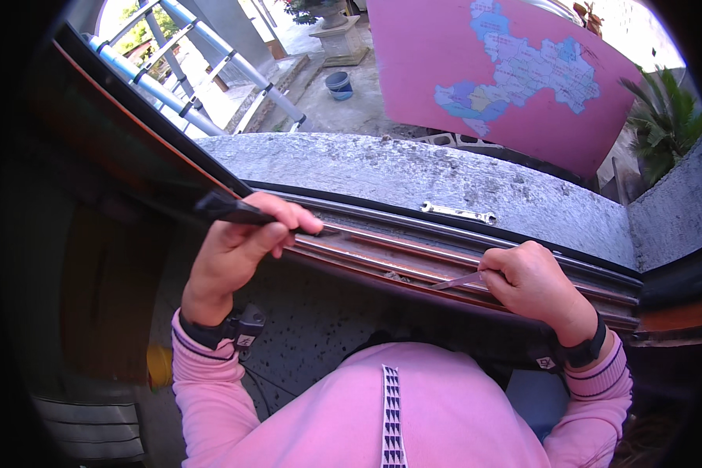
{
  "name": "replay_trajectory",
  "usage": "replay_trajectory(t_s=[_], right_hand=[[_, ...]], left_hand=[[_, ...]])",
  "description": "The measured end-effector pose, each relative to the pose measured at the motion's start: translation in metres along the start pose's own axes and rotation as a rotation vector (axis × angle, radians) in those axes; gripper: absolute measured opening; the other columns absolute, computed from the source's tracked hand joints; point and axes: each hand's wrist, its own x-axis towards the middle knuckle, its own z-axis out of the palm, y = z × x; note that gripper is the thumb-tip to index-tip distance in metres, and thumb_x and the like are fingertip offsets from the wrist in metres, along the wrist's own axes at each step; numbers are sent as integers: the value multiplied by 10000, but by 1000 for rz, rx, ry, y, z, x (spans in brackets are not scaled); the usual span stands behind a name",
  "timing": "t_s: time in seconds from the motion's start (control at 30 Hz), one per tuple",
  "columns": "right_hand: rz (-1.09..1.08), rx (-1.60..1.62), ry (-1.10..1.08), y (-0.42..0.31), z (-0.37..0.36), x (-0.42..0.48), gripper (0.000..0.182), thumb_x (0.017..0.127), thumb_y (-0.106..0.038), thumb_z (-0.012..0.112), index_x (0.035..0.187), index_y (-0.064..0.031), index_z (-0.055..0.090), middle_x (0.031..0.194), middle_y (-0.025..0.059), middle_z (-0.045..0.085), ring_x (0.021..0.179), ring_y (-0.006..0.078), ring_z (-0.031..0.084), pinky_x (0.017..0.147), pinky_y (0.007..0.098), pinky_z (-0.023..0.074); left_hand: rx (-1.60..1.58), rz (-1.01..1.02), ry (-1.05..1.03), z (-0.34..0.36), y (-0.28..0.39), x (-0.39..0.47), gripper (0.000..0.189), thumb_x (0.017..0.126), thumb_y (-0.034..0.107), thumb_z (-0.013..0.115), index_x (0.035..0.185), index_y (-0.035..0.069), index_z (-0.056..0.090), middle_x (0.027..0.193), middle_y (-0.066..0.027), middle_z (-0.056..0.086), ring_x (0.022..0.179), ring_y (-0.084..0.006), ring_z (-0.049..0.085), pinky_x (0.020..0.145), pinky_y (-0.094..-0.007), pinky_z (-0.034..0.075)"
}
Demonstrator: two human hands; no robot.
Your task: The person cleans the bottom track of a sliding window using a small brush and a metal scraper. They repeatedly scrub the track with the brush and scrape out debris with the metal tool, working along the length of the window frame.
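My left hand (234, 251) grips a slim black tool (231, 212) whose end reaches the sliding-window track (380, 243); the tool is blurred, and I cannot tell its exact kind. Farther right, my right hand (529, 281) pinches a thin, flat, pale strip (459, 281). The strip slants down to the left, its tip at the near groove of the track. A small clump of grey debris (395, 276) lies in that groove, left of the strip's tip. The track has several metal rails with dirt between them.
A metal wrench (457, 213) lies on the rough concrete sill (351, 161) beyond the track. A dark-framed window sash (152, 126) stands at left. Outside are a telescopic ladder (193, 64), a bucket (339, 86) and a pink map board (412, 70). A yellow container (159, 365) sits indoors at lower left.
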Motion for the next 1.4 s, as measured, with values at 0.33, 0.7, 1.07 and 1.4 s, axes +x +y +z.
replay_trajectory(t_s=[0.33,0.7,1.07,1.4], right_hand=[[4,-35,-34,0,-2,1,146,800,-180,560,772,-64,645,670,158,634,667,376,631,616,463,504],[-67,-74,-18,-2,-2,5,122,795,-151,605,782,-59,684,630,143,626,601,334,634,574,390,514],[-79,-63,-9,3,1,4,123,779,-138,600,770,-49,683,628,149,623,601,336,632,580,394,513],[-79,-21,24,3,2,4,148,777,-156,557,688,-59,623,631,166,617,644,381,625,613,470,507]], left_hand=[[991,7,-214,19,11,-6,290,877,56,600,1164,91,578,822,-131,570,674,-325,602,581,-381,480],[1614,179,-502,10,13,23,83,745,67,621,811,117,619,705,-36,568,692,-216,632,627,-328,471],[1971,-54,-697,13,11,31,66,760,120,608,766,149,667,737,-10,607,745,-180,642,683,-324,451],[2266,-190,-657,-10,-13,35,121,778,125,602,717,146,705,751,-14,613,766,-178,624,697,-352,419]])
